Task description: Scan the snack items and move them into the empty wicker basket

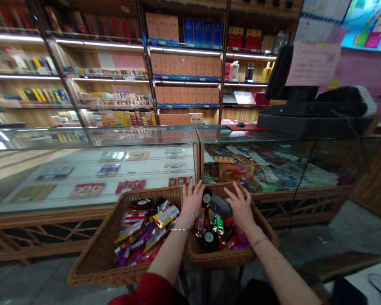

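Observation:
My left hand [193, 200] has its fingers stretched out over the inner side of the right wicker basket [190, 253], beside a black rounded item with a white label [206, 198]. My right hand [240, 208] is spread at the same basket's far right, its thumb side against or close to a dark grey oval item [220, 206]; contact is unclear. Beneath lie a shiny green-wrapped piece [218, 223], red wrapped pieces and another black item with a round label [208, 239]. The left wicker basket [93, 260] holds several bright wrapped snacks, among them a yellow-and-silver packet [166, 216].
Glass display counters [165, 137] stand right behind the baskets. On the right counter sits a black register with a monitor [277, 76]; a dark cable [300, 188] hangs down its front. Shelves with orange boxes [187, 67] line the wall. A white surface with cables [376, 275] lies lower right.

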`<state>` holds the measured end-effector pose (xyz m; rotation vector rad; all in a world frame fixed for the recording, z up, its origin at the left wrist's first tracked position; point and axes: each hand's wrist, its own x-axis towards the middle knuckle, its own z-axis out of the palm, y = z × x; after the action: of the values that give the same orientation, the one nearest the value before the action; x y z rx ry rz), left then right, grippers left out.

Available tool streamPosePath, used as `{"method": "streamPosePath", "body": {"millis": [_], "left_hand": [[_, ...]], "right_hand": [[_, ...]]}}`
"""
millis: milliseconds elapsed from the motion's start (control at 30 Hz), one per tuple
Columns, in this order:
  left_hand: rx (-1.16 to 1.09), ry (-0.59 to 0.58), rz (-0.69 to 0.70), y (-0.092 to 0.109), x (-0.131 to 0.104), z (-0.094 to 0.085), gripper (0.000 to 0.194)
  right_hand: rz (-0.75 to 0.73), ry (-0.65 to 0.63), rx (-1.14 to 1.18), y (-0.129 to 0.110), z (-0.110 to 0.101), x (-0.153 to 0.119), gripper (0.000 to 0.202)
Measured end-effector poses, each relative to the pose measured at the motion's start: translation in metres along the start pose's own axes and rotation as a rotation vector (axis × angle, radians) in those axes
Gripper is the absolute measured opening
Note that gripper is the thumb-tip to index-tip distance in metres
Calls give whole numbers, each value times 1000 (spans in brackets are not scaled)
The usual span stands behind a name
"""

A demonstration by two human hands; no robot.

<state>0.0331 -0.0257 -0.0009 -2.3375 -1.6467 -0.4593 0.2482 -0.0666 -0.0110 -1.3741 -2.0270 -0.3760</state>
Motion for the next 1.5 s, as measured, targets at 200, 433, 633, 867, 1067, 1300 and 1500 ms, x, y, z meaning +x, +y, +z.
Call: {"method": "streamPosePath", "body": {"millis": [200, 433, 633, 867, 1067, 1300, 1500], "left_hand": [[-15, 20, 0, 0, 0, 2, 93], [-44, 25, -18, -1, 0, 2, 94], [-82, 41, -67, 1, 0, -3, 92], [-124, 29, -127, 0, -1, -7, 93], [-147, 56, -165, -3, 0, -12, 90], [-164, 82, -201, -4, -1, -22, 93], [-160, 138, -225, -9, -9, -27, 93]], "right_hand": [[28, 39, -59, 2, 4, -1, 32], [76, 46, -91, 3, 5, -1, 36], [111, 52, -71, 1, 3, 0, 37], [141, 65, -92, 5, 6, 2, 35], [148, 76, -111, 4, 4, 6, 34], [133, 82, -96, 4, 3, 7, 35], [109, 100, -107, 0, 0, 8, 36]]}}
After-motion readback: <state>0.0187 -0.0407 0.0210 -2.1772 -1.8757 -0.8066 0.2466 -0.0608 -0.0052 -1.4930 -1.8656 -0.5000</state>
